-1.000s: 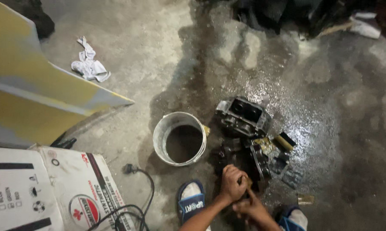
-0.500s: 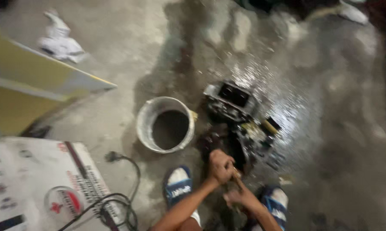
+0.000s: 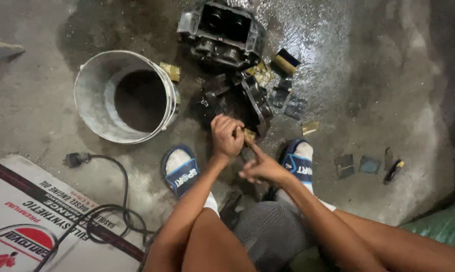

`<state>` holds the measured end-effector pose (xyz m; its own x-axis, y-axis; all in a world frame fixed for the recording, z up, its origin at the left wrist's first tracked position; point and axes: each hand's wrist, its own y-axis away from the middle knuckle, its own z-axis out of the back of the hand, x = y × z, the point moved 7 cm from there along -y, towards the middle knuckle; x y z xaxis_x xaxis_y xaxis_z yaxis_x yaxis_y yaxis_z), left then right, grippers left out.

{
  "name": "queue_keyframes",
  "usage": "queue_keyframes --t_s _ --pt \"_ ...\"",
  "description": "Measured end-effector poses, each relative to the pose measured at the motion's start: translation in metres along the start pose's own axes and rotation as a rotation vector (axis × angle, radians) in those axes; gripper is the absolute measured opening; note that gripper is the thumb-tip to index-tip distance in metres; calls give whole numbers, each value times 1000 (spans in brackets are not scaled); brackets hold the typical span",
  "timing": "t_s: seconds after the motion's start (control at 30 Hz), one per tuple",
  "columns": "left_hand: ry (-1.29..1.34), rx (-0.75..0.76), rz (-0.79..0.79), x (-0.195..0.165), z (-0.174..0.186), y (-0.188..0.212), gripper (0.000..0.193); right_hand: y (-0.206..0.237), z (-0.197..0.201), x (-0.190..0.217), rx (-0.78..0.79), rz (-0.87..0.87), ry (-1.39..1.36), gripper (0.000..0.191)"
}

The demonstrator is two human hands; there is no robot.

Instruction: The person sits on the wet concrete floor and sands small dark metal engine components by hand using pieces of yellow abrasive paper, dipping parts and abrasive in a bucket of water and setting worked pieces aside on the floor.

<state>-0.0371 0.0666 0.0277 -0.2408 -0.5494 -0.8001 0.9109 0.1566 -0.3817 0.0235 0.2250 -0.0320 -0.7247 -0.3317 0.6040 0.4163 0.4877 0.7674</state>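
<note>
1. Squatting over a wet concrete floor [image 3: 388, 90], a person works with both hands between two blue slippers [image 3: 181, 174].
2. Left hand [image 3: 226, 136]: its grip is curled tight round a small brass-coloured piece [image 3: 249, 135], most of which is hidden inside the fist.
3. Right hand [image 3: 261, 167]: the index finger is stretched out to touch that piece and the other fingers are loosely bent; they hold nothing that can be made out.
4. Dark greasy engine part [image 3: 240, 103], just beyond the hands; its shape is hard to read.
5. Grey engine casing [image 3: 222, 30], cut off by the top edge.
6. Metal bucket [image 3: 94, 95], to the left; its inside is in shadow.
7. Black power cord [image 3: 106, 201] lying over a printed carton [image 3: 20, 211] that is cut off at the corner.
</note>
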Motion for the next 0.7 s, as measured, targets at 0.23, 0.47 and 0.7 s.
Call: queue_keyframes --t_s 0.23,0.47,0.7 --pt "6 8 14 -2 -2 0 5 8 -11 27 7 25 -116 126" --pt "-16 10 62 0 0 2 6 1 -8 15 14 142 199 126" --pt "6 38 31 -3 -1 2 8 2 16 7 -349 100 1243 108"
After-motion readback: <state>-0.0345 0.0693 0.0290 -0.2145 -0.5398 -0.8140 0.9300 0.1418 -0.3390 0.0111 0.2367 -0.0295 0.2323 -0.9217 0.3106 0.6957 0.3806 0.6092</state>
